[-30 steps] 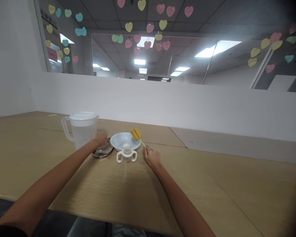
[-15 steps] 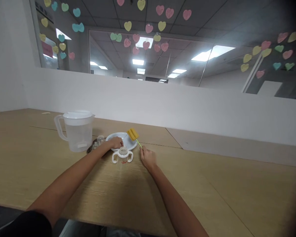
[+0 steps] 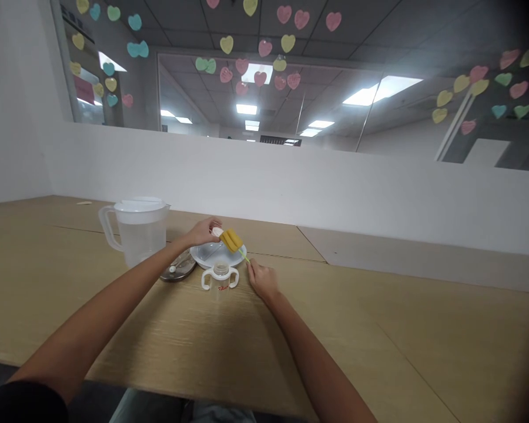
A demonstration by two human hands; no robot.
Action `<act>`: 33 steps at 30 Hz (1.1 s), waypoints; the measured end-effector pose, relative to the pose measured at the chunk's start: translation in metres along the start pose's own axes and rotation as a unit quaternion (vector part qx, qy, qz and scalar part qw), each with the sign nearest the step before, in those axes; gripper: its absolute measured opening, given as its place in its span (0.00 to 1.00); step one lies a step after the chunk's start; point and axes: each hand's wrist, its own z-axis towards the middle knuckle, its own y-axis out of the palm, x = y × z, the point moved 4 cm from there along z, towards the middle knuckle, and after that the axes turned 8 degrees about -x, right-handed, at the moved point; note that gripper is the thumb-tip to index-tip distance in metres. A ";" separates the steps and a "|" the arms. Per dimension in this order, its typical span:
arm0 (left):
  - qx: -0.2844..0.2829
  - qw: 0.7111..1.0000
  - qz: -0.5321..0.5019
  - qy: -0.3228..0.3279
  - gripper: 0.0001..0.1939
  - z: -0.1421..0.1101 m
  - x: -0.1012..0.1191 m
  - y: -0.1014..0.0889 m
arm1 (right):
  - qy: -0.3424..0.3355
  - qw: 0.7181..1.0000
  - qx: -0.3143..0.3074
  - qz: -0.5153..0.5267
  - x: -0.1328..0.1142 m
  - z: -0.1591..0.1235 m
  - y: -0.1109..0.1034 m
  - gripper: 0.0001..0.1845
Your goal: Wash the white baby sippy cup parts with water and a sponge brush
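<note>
Over the white plate (image 3: 211,254), at twelve o'clock from the handled cup (image 3: 220,277): my left hand (image 3: 203,231), newly lifted, pinches a small pale piece; right hand (image 3: 261,279) grips the yellow sponge brush (image 3: 231,240), now touching it.

Rectangular white ceiling light panels (image 3: 381,91) are lighting the room evenly, and the pale wooden tabletop (image 3: 335,329) is carrying only soft, faint shadows. The right edge and corners are darkening and blurring. Straight lines are bowing outward. The far small things are looking soft.
</note>
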 end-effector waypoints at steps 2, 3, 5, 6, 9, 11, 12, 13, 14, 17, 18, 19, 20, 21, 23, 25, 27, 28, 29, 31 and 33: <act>-0.013 1.000 -0.011 0.019 0.34 -0.004 0.004 -0.006 | -0.023 1.000 -0.003 -0.005 -0.002 -0.001 0.001 0.22; -0.030 0.999 -0.022 0.023 0.36 -0.007 0.006 -0.007 | -0.035 0.999 -0.001 -0.006 -0.003 -0.001 0.002 0.22; -0.069 0.995 -0.068 0.019 0.40 -0.013 0.011 -0.009 | -0.056 0.998 0.007 -0.005 -0.004 -0.002 0.004 0.22; -0.086 0.991 -0.104 0.013 0.42 -0.015 0.014 -0.009 | -0.065 0.998 0.014 -0.003 -0.004 -0.002 0.004 0.22; -0.115 0.970 -0.213 -0.004 0.42 -0.021 0.020 -0.006 | -0.078 0.996 0.052 0.005 -0.003 -0.003 0.004 0.24; -0.115 0.960 -0.255 -0.014 0.30 -0.023 0.021 -0.002 | -0.087 0.993 0.082 0.010 -0.002 -0.004 0.002 0.25; -0.112 0.959 -0.260 -0.020 0.24 -0.024 0.022 0.001 | -0.103 0.990 0.091 0.011 -0.003 -0.005 0.001 0.25; -0.110 0.960 -0.255 -0.029 0.21 -0.025 0.022 0.005 | -0.126 0.987 0.095 0.011 -0.005 -0.006 0.000 0.25; -0.109 0.963 -0.242 -0.039 0.19 -0.025 0.023 0.009 | -0.151 0.984 0.094 0.011 -0.007 -0.007 -0.001 0.25; -0.070 0.974 -0.200 -0.077 0.16 -0.026 0.022 0.016 | -0.192 0.978 0.081 0.011 -0.014 -0.009 -0.002 0.24; -0.042 0.976 -0.194 -0.086 0.16 -0.026 0.022 0.016 | -0.185 0.980 0.077 0.011 -0.016 -0.009 -0.002 0.24; -0.009 0.977 -0.194 -0.092 0.16 -0.025 0.021 0.015 | -0.173 0.982 0.075 0.012 -0.017 -0.009 -0.002 0.24; 0.024 0.976 -0.193 -0.098 0.17 -0.024 0.021 0.013 | -0.161 0.984 0.072 0.013 -0.017 -0.008 -0.001 0.24; 0.051 0.975 -0.192 -0.104 0.18 -0.024 0.020 0.010 | -0.150 0.986 0.069 0.015 -0.018 -0.007 -0.001 0.24; 0.073 0.971 -0.196 -0.112 0.20 -0.023 0.019 0.007 | -0.126 0.990 0.066 0.023 -0.017 -0.006 0.001 0.24; 0.059 0.969 -0.214 -0.110 0.20 -0.024 0.020 0.006 | -0.093 0.993 0.068 0.033 -0.014 -0.004 0.002 0.24; 0.009 0.964 -0.250 -0.092 0.22 -0.025 0.022 0.009 | -0.061 0.995 0.069 0.038 -0.009 -0.003 0.002 0.25; -0.020 0.959 -0.270 -0.080 0.24 -0.026 0.023 0.010 | -0.054 0.996 0.067 0.036 -0.007 -0.003 0.002 0.25; -0.044 0.956 -0.283 -0.066 0.26 -0.026 0.023 0.011 | -0.051 0.996 0.063 0.032 -0.006 -0.003 0.002 0.25; -0.047 0.969 -0.239 -0.051 0.29 -0.026 0.018 0.008 | -0.050 0.997 0.056 0.024 -0.003 -0.003 0.002 0.25; 0.005 0.990 -0.127 -0.064 0.30 -0.026 0.006 -0.004 | -0.032 0.998 0.054 0.021 0.001 -0.002 0.002 0.25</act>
